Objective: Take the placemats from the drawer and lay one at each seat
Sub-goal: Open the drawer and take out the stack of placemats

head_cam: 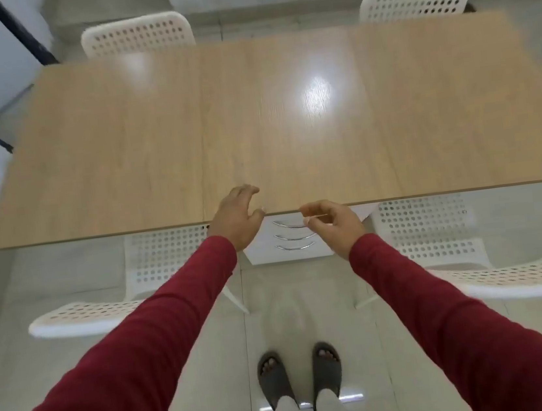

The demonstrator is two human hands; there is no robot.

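A white drawer unit [261,252] with three curved chrome handles stands under the near edge of the wooden table [153,144]; its drawers look closed. No placemat is in view. My left hand [235,221] hovers over the table's near edge, left of the drawers, fingers relaxed and spread. My right hand [333,223] hangs just below the table edge in front of the top handle [287,225], fingers loosely curled, thumb and forefinger close together. I see nothing clearly held in it.
Four white perforated chairs surround the table: two at the far side [136,34] [413,1], two near me [154,264] [437,236], flanking the drawers. I stand on the tiled floor [308,296] between the near chairs, feet in dark slippers [300,376].
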